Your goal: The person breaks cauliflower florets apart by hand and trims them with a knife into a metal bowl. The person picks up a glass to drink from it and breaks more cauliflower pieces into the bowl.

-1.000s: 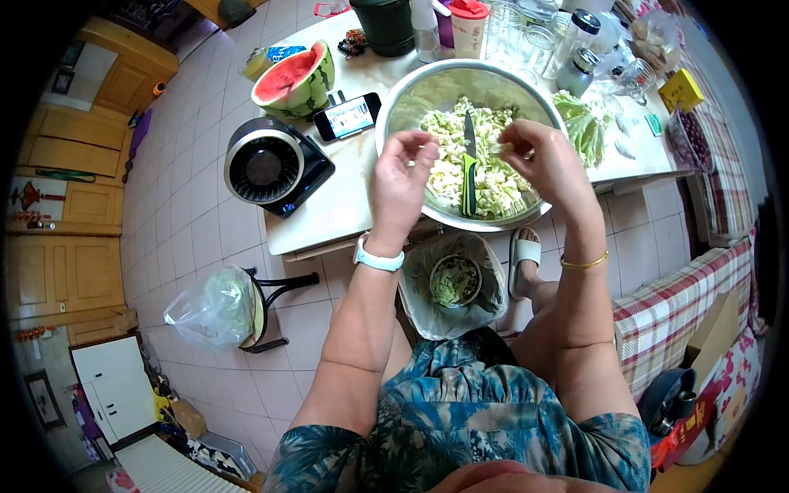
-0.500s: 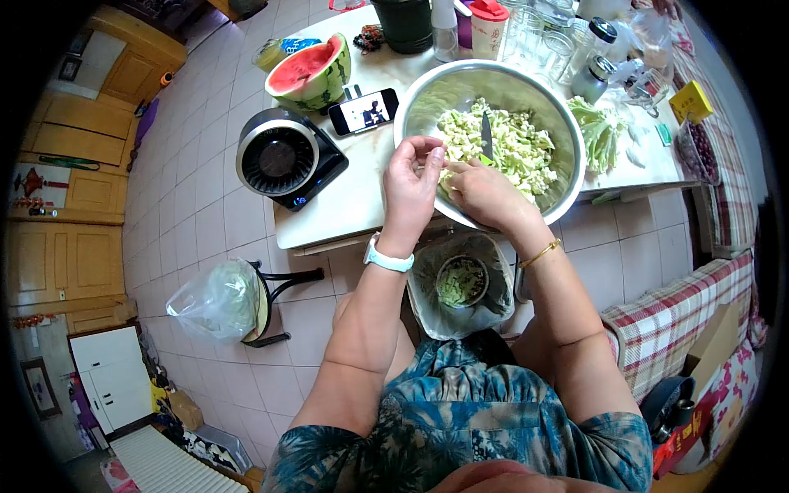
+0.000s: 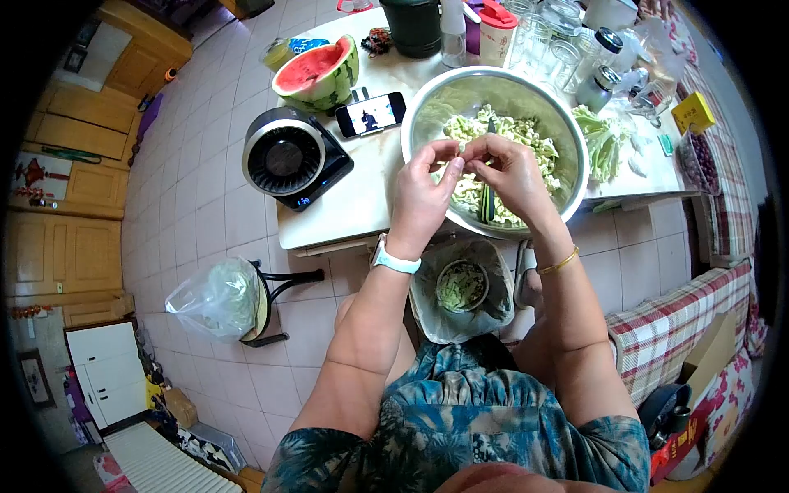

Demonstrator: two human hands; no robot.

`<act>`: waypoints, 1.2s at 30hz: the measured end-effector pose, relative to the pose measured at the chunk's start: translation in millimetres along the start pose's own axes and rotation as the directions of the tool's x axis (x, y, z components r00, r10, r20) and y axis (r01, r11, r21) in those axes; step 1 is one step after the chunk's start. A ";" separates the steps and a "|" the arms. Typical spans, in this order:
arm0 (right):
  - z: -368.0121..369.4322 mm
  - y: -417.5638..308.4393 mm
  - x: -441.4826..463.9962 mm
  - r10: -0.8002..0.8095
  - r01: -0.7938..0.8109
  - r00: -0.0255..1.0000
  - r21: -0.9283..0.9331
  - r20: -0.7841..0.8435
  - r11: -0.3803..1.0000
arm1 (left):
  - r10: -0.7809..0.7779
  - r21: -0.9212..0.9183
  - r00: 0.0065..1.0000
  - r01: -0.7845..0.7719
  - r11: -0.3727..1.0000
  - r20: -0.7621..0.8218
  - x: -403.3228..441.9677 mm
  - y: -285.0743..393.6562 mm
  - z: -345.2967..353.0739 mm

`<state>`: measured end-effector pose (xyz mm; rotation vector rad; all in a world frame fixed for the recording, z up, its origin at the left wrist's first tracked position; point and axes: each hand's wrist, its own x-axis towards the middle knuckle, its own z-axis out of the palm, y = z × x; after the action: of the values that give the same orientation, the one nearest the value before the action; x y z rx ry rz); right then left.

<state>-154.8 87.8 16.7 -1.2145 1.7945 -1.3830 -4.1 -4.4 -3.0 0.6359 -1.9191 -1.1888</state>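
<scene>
A large steel bowl [image 3: 579, 152] on the table holds many small pale-green cauliflower pieces [image 3: 542, 146]. Over its near side, my left hand [image 3: 423, 197] is closed with thumb and fingertips pinched. Close against it, my right hand [image 3: 516, 177] pinches too, fingertips meeting the left ones. Whatever lies between the fingers is too small to make out. Under my right hand, a knife [image 3: 488, 203] with a black and green handle rests on the pieces, its blade mostly covered. Right of the bowl lies a bunch of cauliflower stalks [image 3: 604, 148].
A lined bin [image 3: 426, 308] with scraps stands below the table edge. Left of the bowl are a phone [image 3: 371, 114], a black round-topped appliance [image 3: 288, 156] and a cut watermelon [image 3: 320, 76]. Glass jars [image 3: 561, 62] crowd the back. A stool [image 3: 263, 304] carries a plastic bag.
My right hand has risen off the cauliflower pieces and turned to meet my left fingertips. The knife's handle now shows below it. The view has shifted slightly.
</scene>
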 end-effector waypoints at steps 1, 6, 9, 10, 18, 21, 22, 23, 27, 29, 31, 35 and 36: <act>1.9 5.2 -0.8 0.026 -0.026 1.000 0.062 -0.003 0.998 | -0.094 -0.104 0.993 0.101 0.989 0.072 -0.8 2.5 0.8; 0.1 2.8 -8.1 -0.023 0.042 0.995 0.198 -0.096 0.979 | -0.132 -0.064 0.982 0.141 0.988 0.133 2.3 8.3 3.0; -6.6 -1.7 -11.6 -0.256 0.245 0.960 -0.107 -0.111 0.964 | -0.057 0.092 0.987 0.044 0.995 0.147 3.3 8.3 5.3; -8.0 2.1 -11.7 -0.256 0.244 0.960 -0.108 -0.113 0.964 | 0.055 0.247 0.984 -0.096 0.964 0.167 3.9 7.8 6.1; -22.3 7.9 -15.4 -0.431 0.384 0.900 -0.346 -0.066 0.856 | 0.252 0.383 0.943 -0.320 0.867 0.219 4.0 9.1 15.9; -23.4 6.0 -17.5 -0.485 0.430 0.874 -0.513 0.030 0.743 | 0.250 0.422 0.943 -0.323 0.847 0.220 2.9 8.0 17.6; -22.9 6.9 -18.6 -0.485 0.429 0.874 -0.512 0.029 0.744 | 0.237 0.445 0.941 -0.325 0.835 0.242 2.5 7.4 17.0; -22.0 8.7 -19.4 -0.467 0.407 0.883 -0.553 0.036 0.727 | 0.223 0.467 0.938 -0.327 0.822 0.264 2.1 6.7 16.8; -21.2 10.5 -21.4 -0.438 0.363 0.899 -0.606 0.026 0.708 | 0.215 0.471 0.939 -0.323 0.821 0.269 0.8 4.2 21.7; -21.7 9.3 -22.3 -0.433 0.356 0.901 -0.604 0.021 0.713 | 0.194 0.464 0.937 -0.315 0.828 0.290 1.0 6.4 22.3; -22.2 7.1 -24.4 -0.426 0.349 0.904 -0.603 0.016 0.718 | 0.188 0.446 0.934 -0.314 0.838 0.305 2.0 5.4 21.3; -25.7 9.8 -26.4 -0.398 0.337 0.916 -0.609 0.038 0.718 | 0.141 0.472 0.924 -0.308 0.826 0.355 3.5 9.1 22.6; -26.3 12.6 -25.9 -0.407 0.356 0.911 -0.607 0.058 0.711 | 0.141 0.472 0.924 -0.308 0.826 0.355 3.7 10.4 23.1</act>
<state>-169.9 123.2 10.5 -1.9914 2.2292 -1.0786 -25.2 9.3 1.6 0.4893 -2.5401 -0.6285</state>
